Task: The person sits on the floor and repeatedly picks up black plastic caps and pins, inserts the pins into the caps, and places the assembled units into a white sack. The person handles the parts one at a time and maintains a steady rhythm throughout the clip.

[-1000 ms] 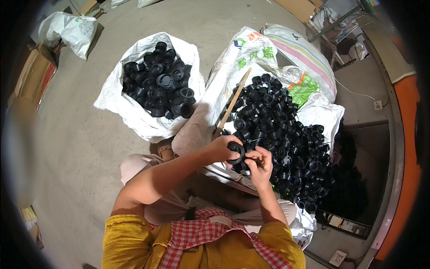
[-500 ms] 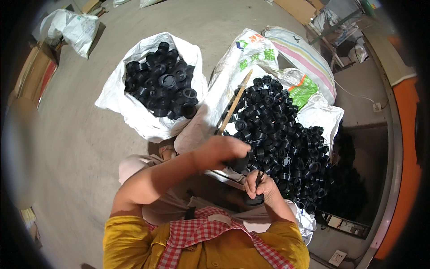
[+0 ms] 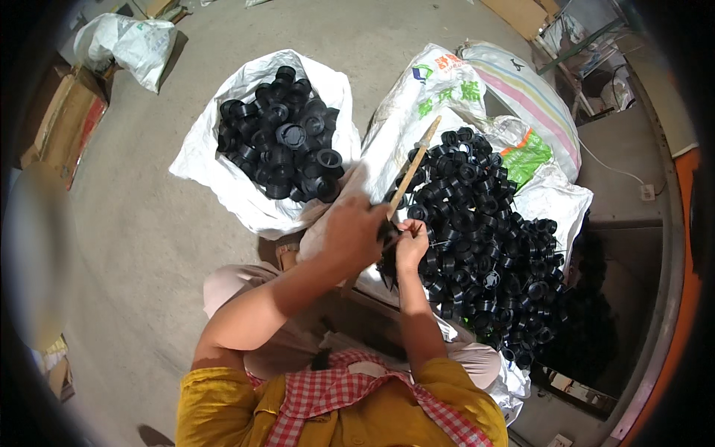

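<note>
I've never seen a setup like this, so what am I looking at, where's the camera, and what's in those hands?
This is a person, not a robot, working bare-handed. The view comes from a fisheye camera worn on the head, looking down, which is why edges curve. The left hand and right hand meet at a black part; blur hides exactly how each grips it. In front, a heap of small black pieces lies on white sacking, with a wooden stick at its left edge. Further left, an open white sack holds larger black pieces.
</note>
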Demonstrator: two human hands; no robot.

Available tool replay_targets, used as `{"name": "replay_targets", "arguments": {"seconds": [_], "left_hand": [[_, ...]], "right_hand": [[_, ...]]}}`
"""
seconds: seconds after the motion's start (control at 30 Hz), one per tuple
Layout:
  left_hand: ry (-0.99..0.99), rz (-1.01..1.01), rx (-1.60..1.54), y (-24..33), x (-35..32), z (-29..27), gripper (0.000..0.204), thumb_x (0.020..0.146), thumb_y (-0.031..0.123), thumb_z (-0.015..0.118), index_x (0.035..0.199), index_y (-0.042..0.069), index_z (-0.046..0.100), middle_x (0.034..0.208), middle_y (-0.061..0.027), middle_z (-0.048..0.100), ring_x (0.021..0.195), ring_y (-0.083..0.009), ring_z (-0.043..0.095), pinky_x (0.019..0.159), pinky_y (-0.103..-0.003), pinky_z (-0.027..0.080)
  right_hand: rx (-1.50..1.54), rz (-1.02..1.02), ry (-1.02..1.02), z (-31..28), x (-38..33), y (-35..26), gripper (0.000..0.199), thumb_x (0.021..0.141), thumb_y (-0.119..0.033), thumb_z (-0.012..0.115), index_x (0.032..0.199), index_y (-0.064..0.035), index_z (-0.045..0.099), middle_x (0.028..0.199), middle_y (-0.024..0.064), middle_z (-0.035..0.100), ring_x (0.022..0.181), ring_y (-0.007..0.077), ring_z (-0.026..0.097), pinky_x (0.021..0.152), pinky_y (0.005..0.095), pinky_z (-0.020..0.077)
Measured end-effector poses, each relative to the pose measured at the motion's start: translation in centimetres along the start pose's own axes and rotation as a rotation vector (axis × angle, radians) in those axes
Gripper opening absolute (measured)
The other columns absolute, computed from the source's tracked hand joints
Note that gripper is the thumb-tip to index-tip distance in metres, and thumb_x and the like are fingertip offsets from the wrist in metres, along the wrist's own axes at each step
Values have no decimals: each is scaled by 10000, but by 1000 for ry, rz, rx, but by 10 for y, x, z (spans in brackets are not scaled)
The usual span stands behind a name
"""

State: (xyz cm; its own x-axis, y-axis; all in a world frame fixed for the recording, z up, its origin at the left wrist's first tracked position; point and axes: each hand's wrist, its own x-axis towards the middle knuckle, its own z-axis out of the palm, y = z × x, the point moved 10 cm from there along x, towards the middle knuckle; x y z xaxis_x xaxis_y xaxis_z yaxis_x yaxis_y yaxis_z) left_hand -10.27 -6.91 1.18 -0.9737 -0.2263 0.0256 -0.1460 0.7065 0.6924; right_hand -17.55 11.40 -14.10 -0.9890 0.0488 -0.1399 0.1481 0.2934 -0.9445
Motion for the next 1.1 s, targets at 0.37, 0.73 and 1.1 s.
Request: {"name": "replay_targets", "arguments": {"seconds": [0.37,0.73,1.1], "left_hand": [[173,-34,158,-14,34,-56,864,630,238,827,1376,95,415,1482,-284,178,1321,-543,201,1055,-559,268],[-291,-123,-141,-24,17,40,644,739,227,735,1287,24,464,1338,-262,425,1226,-427,421,1015,-445,372],[-607,14,-730,40,-25,84,349,774,132,682,1074,-12,579,971,-134,642,836,-304,645,762,-380,505]], "right_hand": [[-302,78,73,-2,141,155,510,785,-160,712,1210,44,517,1158,226,559,1103,367,524,965,384,413],[-896,-438,-22,-22,46,-48,166,928,-169,523,893,-55,639,878,155,626,850,341,546,764,417,441],[-458,-678,-509,-63,-92,-146,230,728,-128,734,870,-58,566,935,91,615,911,304,573,841,388,407]]}}
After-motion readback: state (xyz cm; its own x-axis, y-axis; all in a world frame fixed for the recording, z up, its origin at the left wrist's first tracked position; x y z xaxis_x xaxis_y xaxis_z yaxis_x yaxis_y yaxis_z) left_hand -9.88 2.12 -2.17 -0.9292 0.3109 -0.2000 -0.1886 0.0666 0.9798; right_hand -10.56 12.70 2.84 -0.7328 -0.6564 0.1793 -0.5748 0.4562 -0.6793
